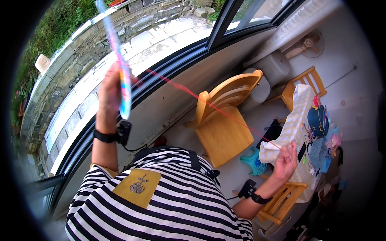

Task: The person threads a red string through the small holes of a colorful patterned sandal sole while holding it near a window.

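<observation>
My left hand is raised high near the window and grips a long, thin, blurred multicoloured strip that runs up past it. A taut red thread stretches from that hand down to my right hand, which pinches its lower end above the checked tablecloth. Both wrists wear black bands with small black devices attached. My black-and-white striped shirt fills the lower middle of the view.
A wooden chair stands below the thread. A table with the checked cloth carries a blue cap and small items. A teal stool, more wooden chairs, a fan and a dark-framed window surround me.
</observation>
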A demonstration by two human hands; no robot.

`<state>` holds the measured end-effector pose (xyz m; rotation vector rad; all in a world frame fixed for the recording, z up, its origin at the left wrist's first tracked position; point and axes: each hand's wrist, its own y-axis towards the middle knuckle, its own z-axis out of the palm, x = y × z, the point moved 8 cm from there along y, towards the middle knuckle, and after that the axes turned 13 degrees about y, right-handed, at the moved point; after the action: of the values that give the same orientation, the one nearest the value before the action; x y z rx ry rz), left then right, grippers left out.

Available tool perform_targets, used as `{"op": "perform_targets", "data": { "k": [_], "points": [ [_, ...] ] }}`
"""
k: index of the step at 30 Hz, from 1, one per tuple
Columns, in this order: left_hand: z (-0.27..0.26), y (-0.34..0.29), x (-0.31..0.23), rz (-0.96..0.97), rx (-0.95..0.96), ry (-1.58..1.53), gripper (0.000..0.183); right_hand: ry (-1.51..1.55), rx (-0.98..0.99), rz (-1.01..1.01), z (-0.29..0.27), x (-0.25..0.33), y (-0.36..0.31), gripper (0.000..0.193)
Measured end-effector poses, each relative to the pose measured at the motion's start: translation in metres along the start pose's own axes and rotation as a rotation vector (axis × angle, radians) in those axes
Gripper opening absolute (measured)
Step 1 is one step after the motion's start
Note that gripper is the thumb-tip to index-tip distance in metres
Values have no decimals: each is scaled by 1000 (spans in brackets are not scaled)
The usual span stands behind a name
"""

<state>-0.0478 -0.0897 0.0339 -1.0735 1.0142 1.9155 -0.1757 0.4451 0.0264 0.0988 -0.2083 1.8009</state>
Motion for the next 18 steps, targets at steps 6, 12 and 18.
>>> {"op": "perform_targets", "data": {
  "k": [6, 12, 18],
  "points": [
    [-111, 3, -79, 291, -168, -432, 16, -842, -312, -779, -28, 139, -58, 17],
    [51, -17, 14, -591, 290, -1520, 20, -1219, -202, -786, 30, 9, -18, 20],
    [174, -61, 52, -796, 657, -1061, 48, -1373, 372, -478, 109, -159, -24, 13]
  ]
}}
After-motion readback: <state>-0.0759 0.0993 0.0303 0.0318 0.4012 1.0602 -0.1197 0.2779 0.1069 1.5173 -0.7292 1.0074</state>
